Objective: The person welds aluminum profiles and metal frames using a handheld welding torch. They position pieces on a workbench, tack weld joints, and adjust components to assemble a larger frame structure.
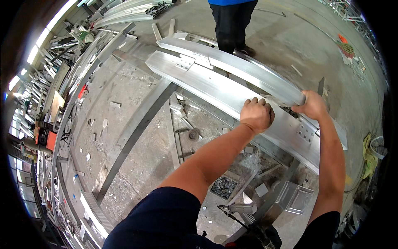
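A long, wide aluminum profile [219, 89] lies slantwise in front of me on grey metal supports. Beyond it runs a narrower aluminum profile [248, 68], roughly parallel and separated by a gap. My right hand [313, 106] grips the near right end of the narrower one, thumb and fingers around it. On the wide profile rests my left hand [257, 116], its fingers curled into a fist; whatever they hold, if anything, is hidden. Metal plates with holes sit on the wide profile, a left plate [185, 62] and a right plate [305, 134].
A person [233, 20] in black trousers stands beyond the profiles. Below my arms are a container of small fasteners [224, 186], a power tool [242, 208] and a clear tray [294, 197]. A grey support beam [137, 128] crosses at left. Scraps litter the concrete floor.
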The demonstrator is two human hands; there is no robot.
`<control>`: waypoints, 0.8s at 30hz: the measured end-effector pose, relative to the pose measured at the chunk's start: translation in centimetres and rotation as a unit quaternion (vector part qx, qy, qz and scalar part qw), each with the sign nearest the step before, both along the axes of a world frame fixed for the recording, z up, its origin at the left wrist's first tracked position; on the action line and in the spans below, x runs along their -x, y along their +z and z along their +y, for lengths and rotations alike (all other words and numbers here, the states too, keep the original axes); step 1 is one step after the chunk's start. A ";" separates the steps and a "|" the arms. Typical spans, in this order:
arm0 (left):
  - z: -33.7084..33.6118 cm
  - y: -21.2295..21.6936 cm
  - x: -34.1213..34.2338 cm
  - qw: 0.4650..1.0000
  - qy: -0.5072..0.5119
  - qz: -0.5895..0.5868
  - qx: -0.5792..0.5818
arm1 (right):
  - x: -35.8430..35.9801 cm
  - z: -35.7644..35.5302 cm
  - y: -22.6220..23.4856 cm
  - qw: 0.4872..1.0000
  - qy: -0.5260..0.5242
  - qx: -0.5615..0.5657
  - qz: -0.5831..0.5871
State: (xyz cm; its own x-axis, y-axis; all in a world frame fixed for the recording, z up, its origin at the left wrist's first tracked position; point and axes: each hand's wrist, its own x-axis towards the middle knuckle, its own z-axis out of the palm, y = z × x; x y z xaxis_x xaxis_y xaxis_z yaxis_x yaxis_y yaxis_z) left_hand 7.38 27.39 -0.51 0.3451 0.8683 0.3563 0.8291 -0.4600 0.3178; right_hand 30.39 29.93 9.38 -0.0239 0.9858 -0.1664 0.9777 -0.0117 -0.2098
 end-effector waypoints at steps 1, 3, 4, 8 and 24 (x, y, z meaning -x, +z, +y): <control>-0.1 0.0 -0.2 1.000 -0.001 0.004 0.005 | -0.6 0.1 -0.5 1.000 0.003 -0.011 -0.010; -0.1 0.0 -0.5 1.000 -0.004 0.004 0.011 | -1.6 0.1 -1.0 0.999 0.009 -0.027 -0.015; -0.2 0.1 -0.8 1.000 -0.007 0.000 0.013 | -2.0 -0.3 -1.0 0.999 0.011 -0.030 -0.008; 1.6 -2.6 -0.7 0.998 0.005 0.045 0.035 | -2.8 0.9 -0.9 0.998 0.053 0.033 0.006; 0.8 -1.4 -0.6 0.995 0.040 0.041 -0.087 | -9.0 -4.0 3.6 0.992 -0.029 0.106 0.061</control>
State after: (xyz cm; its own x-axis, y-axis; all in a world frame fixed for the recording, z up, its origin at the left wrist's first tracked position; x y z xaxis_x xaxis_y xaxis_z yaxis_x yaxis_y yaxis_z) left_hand 8.00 28.18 -1.95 0.3118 0.8218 0.4769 0.8846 -0.4343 0.1700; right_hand 39.38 25.97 12.93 -0.0009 0.9296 -0.3687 0.9413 -0.1237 -0.3141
